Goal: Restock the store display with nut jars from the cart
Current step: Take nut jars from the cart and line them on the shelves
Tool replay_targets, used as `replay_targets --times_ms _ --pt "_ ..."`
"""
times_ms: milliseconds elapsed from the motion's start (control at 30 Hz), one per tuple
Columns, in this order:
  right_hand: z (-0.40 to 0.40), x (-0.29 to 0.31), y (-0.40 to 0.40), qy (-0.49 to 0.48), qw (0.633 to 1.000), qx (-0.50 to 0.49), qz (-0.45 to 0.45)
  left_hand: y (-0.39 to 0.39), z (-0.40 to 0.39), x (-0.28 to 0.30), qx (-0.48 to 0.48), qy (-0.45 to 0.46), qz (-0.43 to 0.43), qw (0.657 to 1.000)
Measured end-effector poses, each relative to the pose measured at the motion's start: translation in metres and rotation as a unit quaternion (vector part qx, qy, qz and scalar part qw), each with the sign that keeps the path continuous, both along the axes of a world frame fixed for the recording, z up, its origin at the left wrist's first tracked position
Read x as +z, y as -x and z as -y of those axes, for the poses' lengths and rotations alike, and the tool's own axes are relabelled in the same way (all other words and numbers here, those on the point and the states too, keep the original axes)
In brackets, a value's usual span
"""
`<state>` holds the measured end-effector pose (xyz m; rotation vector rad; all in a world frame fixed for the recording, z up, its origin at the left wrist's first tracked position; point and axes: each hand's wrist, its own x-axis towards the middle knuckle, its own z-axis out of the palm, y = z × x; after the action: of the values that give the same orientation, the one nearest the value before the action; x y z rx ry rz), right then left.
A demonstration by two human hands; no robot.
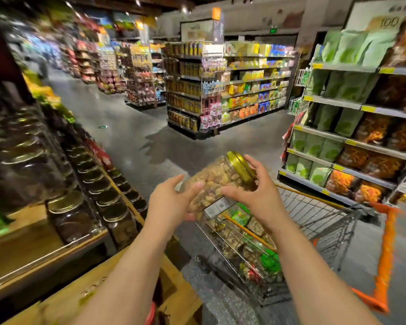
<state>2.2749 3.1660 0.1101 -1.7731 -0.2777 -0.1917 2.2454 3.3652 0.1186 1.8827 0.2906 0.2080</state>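
A clear plastic jar of pale nuts [217, 178] with a gold screw lid is tilted in the air above the cart, its lid up and to the right. My left hand [171, 199] grips its lower end from the left. My right hand [253, 184] curls round the lid end from the right. Below it the wire shopping cart [319, 216] holds several packs of nuts and green-labelled bags. The wooden store display [56, 245] at the left carries rows of gold-lidded jars [117, 219].
An orange cart handle frame [384, 252] juts out at lower right. Shelves of green and orange bags [352, 141] stand at the right. More store shelving [220, 90] lies across the grey aisle floor ahead. A wooden ledge [99, 289] runs along the lower left.
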Motion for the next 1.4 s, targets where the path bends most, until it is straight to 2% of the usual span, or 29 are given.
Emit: replay_targets --times_ms 200,367,500,700,800,933,1200,1400 --pt "0.011 0.018 0.053 0.007 0.995 0.096 0.013 0.082 0.021 -0.001 0.039 0.099 -0.027 0.994" --pt "0.007 0.012 0.088 0.024 0.988 0.155 0.000 0.148 0.029 -0.013 0.090 0.109 -0.037 0.989" --pt "-0.016 0.006 0.114 0.024 0.976 0.215 -0.005 0.195 0.015 -0.018 0.160 0.082 -0.036 0.983" --pt "-0.067 0.008 0.156 0.039 0.952 0.303 -0.011 0.272 -0.015 -0.018 0.211 0.022 0.000 0.977" --pt "-0.094 0.007 0.181 0.040 0.940 0.338 -0.015 0.307 -0.032 -0.015 0.245 -0.051 -0.015 0.968" --pt "-0.137 0.008 0.221 0.037 0.917 0.398 -0.020 0.362 -0.059 -0.012 0.290 -0.106 -0.035 0.950" --pt "-0.232 0.007 0.330 0.055 0.879 0.473 -0.023 0.489 -0.126 -0.021 0.357 -0.126 -0.010 0.925" --pt "-0.310 0.007 0.415 0.063 0.859 0.507 -0.025 0.578 -0.197 -0.025 0.361 -0.106 0.011 0.926"
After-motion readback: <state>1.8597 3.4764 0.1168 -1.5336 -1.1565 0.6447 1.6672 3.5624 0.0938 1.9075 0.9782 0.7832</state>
